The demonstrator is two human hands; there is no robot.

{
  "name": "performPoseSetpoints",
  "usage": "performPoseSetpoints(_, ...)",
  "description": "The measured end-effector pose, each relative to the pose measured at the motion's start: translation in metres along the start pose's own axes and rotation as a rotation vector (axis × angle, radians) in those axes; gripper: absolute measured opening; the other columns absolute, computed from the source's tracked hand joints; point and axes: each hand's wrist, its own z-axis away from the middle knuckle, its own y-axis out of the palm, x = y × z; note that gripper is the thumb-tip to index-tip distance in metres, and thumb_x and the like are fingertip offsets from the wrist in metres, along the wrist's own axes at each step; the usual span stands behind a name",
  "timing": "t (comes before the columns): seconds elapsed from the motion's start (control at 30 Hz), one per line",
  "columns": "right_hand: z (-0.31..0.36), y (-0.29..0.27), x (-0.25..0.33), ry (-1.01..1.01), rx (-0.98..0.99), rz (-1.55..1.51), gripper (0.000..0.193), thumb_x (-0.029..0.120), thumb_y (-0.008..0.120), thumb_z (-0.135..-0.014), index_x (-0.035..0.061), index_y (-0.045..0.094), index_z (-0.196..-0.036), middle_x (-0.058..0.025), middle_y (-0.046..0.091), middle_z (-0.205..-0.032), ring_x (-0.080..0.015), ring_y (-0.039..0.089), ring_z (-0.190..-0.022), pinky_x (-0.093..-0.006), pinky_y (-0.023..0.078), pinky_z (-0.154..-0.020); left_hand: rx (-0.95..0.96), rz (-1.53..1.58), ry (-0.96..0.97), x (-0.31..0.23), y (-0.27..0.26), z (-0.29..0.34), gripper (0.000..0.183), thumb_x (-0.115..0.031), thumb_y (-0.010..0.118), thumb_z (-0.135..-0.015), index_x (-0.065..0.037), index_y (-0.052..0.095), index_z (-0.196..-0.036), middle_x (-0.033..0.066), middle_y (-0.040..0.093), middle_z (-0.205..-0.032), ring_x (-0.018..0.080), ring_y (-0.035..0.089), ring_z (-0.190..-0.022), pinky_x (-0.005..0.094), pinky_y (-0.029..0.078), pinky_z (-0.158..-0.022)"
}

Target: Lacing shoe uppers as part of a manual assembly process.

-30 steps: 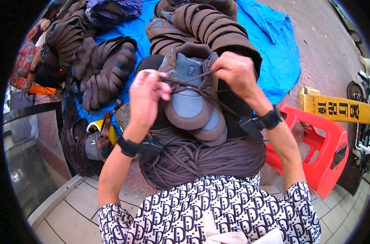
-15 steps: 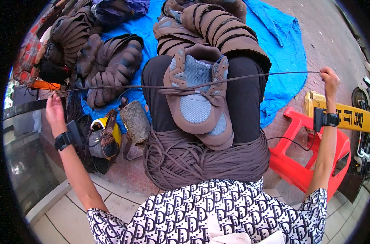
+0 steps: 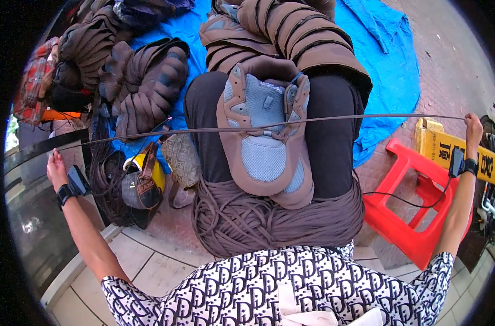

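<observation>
A brown shoe upper with a blue mesh toe and tongue lies across my lap, a second upper partly hidden beneath it. One long brown shoelace crosses its lowest eyelets and runs taut out to both sides. At the far left, my left hand pinches one end of the lace. The other end is gripped by my right hand, high on the right. Nearer my body, a thick bundle of loose brown laces rests across my thighs.
Stacked shoe uppers lie beyond my knees on a blue tarp, with more piles to the left. A red plastic stool and yellow box stand right. Left are bags and a dark glass-sided cabinet.
Both hands have moved farther apart, outward and slightly nearer me. The slack lace strands over the toe have been drawn straight and tight across the upper.
</observation>
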Motion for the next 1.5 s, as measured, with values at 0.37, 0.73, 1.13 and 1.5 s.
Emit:
performPoseSetpoints(0.37, 0.034, 0.064, -0.002, -0.039, 0.174, 0.251, 0.017, 0.016, 0.047, -0.077, 0.0048, 0.06, -0.077, -0.0217, 0.059, -0.075, -0.0373, 0.059, -0.072, -0.0459, 0.046, -0.063, -0.167, -0.166, 0.071, 0.036, 0.005, 0.058, 0.012, -0.008, 0.054, -0.083, 0.003, 0.053, -0.089, 0.0127, 0.062, -0.083, 0.0165, 0.059, -0.063, 0.0244, 0.049, -0.052)
performPoseSetpoints(0.73, 0.042, -0.008, 0.27, -0.581, 0.243, -0.693, 0.018, 0.017, 0.065, -0.065, 0.0053, 0.063, -0.08, -0.0079, 0.059, -0.083, -0.0252, 0.055, -0.082, -0.0333, 0.045, -0.074, 0.183, -1.114, 0.849, -0.037, 0.213, 0.202, 0.032, -0.023, 0.057, -0.083, -0.002, 0.055, -0.107, 0.012, 0.059, -0.103, 0.021, 0.057, -0.096, 0.0297, 0.043, -0.081)
performPoseSetpoints(1.13, 0.092, -0.048, 0.437, -0.813, 0.084, -0.801, 0.021, 0.009, 0.061, -0.06, 0.0077, 0.057, -0.081, -0.006, 0.057, -0.073, -0.0235, 0.055, -0.074, -0.0342, 0.042, -0.066, 1.279, -1.029, 1.09, 0.061, 0.34, 0.443, 0.034, -0.002, 0.063, -0.07, -0.003, 0.051, -0.101, 0.0149, 0.056, -0.096, 0.0286, 0.055, -0.088, 0.0347, 0.045, -0.075)
performPoseSetpoints(1.5, 0.108, -0.07, 0.475, -1.078, -0.124, -0.784, 0.008, 0.013, 0.055, -0.065, 0.0082, 0.051, -0.07, -0.0029, 0.049, -0.061, -0.019, 0.054, -0.063, -0.0315, 0.044, -0.056, 1.231, -0.752, 1.299, 0.053, 0.35, 0.467, 0.024, -0.002, 0.058, -0.068, -0.003, 0.057, -0.092, 0.0085, 0.054, -0.085, 0.0235, 0.055, -0.078, 0.0325, 0.047, -0.067)
